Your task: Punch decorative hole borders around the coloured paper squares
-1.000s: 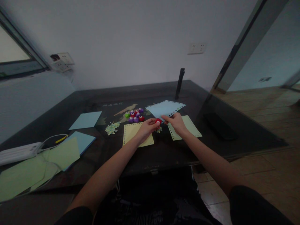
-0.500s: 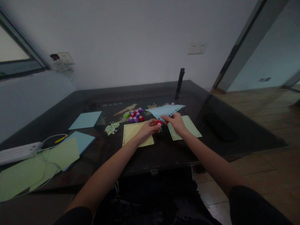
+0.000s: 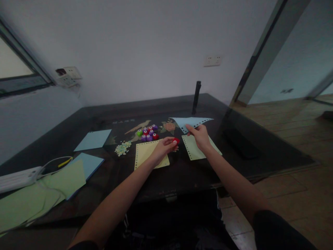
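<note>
My left hand [image 3: 163, 146] is closed on a small red craft punch [image 3: 176, 140] with a white button, above the right edge of a yellow sheet [image 3: 144, 152]. In my right hand [image 3: 201, 137], pinched between thumb and fingers, is a light blue sheet [image 3: 191, 121] with a row of holes along its near edges. It is raised and tilted, apart from the red punch. Under my right hand lies a pale green sheet [image 3: 189, 150], holes down its left side. Holes also line the yellow sheet's top and left edges. Several purple, red and green punches [image 3: 148, 133] cluster behind the yellow sheet.
A heap of small pale pieces [image 3: 122, 148] lies left of the punches. Farther left are a blue sheet [image 3: 93, 139], stacked green sheets [image 3: 70, 177] and a white power strip [image 3: 20, 177] with its cable. A black upright object [image 3: 197, 98] stands at the back; a dark flat case [image 3: 240, 144] lies right.
My hands have moved apart. The blue sheet has come away from the red punch and shifted right with my right hand; my left hand still holds the punch. The view has tilted slightly.
</note>
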`<action>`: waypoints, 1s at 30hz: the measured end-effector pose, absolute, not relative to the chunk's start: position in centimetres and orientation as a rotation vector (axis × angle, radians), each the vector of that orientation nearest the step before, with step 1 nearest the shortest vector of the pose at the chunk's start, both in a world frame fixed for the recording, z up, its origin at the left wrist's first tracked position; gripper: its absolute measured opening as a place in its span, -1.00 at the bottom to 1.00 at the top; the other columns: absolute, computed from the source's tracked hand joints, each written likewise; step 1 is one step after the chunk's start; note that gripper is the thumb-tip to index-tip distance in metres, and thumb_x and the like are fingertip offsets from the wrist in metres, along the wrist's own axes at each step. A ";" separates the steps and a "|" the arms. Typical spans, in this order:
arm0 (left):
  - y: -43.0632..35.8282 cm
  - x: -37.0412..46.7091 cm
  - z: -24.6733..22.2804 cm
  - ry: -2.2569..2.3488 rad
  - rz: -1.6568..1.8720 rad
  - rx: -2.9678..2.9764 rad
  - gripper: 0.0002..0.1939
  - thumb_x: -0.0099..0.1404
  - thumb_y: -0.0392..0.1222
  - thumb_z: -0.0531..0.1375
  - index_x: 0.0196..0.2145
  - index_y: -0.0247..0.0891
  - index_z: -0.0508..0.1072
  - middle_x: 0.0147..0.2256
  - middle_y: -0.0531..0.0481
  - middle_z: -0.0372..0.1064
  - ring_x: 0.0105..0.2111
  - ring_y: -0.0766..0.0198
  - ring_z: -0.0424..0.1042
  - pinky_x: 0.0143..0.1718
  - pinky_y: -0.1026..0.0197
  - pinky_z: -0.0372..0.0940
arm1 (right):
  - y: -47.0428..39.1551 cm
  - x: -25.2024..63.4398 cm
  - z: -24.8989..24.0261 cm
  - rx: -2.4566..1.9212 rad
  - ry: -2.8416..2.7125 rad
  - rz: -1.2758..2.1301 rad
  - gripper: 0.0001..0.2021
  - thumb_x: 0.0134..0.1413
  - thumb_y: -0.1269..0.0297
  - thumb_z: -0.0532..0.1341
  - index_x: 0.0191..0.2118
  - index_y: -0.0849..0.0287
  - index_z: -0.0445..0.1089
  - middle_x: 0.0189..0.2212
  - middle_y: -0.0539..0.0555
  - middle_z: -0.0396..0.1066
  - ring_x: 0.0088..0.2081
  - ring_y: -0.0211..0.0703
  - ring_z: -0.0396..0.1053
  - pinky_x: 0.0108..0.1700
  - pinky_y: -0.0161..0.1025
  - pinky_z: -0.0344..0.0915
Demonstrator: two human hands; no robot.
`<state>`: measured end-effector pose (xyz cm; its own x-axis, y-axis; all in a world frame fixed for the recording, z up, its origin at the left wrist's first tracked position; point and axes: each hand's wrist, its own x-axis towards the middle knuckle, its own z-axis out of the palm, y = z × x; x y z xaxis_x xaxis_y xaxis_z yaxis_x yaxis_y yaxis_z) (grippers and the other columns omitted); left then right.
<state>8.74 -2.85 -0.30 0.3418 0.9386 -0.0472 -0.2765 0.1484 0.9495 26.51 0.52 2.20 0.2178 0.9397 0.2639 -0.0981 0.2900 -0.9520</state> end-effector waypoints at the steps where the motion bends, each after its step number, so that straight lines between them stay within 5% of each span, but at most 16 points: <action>1: -2.9 8.8 -0.2 0.811 1.021 1.075 -0.57 0.01 -0.08 0.37 -0.20 -0.31 0.40 -0.33 -0.04 0.43 -0.40 0.33 0.44 -0.26 0.22 0.29 | 0.6 26.9 2.6 -0.993 -1.066 0.905 -0.68 -0.31 0.06 0.37 -0.50 0.21 0.36 -0.54 0.04 0.42 -0.59 -0.28 0.27 -0.54 -0.30 0.24; 7: -3.1 8.8 1.0 0.762 1.035 0.991 -0.58 0.08 -0.10 0.32 -0.10 -0.22 0.39 -0.26 -0.05 0.42 -0.31 0.30 0.46 -0.18 0.20 0.32 | 0.4 30.1 5.4 -0.904 -0.977 0.783 -0.68 -0.30 0.08 0.36 -0.43 0.20 0.39 -0.46 0.07 0.47 -0.47 -0.18 0.39 -0.51 -0.28 0.32; 13: -2.0 10.4 1.8 0.824 1.048 1.154 -0.59 0.01 -0.16 0.35 -0.15 -0.22 0.43 -0.32 0.02 0.39 -0.42 0.40 0.37 -0.34 0.31 0.26 | 0.0 32.7 6.1 -0.885 -0.975 0.700 -0.72 -0.29 0.13 0.38 -0.45 0.23 0.43 -0.47 0.07 0.48 -0.48 -0.18 0.39 -0.52 -0.27 0.32; 24: 8.0 16.7 -1.2 1.268 1.072 2.042 -0.74 0.07 -0.10 0.29 -0.29 -0.25 0.43 -0.48 -0.06 0.34 -0.33 0.07 0.36 -0.19 0.11 0.16 | 0.1 33.3 3.6 -0.959 -1.001 0.686 -0.70 -0.27 0.09 0.38 -0.50 0.25 0.44 -0.54 0.07 0.46 -0.58 -0.21 0.34 -0.53 -0.26 0.32; 30: 9.5 19.3 -1.8 1.460 0.769 2.348 -0.79 0.20 -0.10 0.18 -0.28 -0.30 0.44 -0.25 -0.19 0.38 -0.19 0.06 0.37 -0.13 0.13 0.18 | -0.4 33.0 4.0 -0.955 -1.003 0.732 -0.70 -0.25 0.08 0.36 -0.50 0.25 0.42 -0.54 0.06 0.46 -0.60 -0.24 0.33 -0.54 -0.28 0.28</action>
<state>19.31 9.54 -1.78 0.3508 0.8890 0.2943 0.7453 -0.4553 0.4870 33.00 -0.45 4.05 0.3742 0.8559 0.3570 -0.0784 0.4128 -0.9075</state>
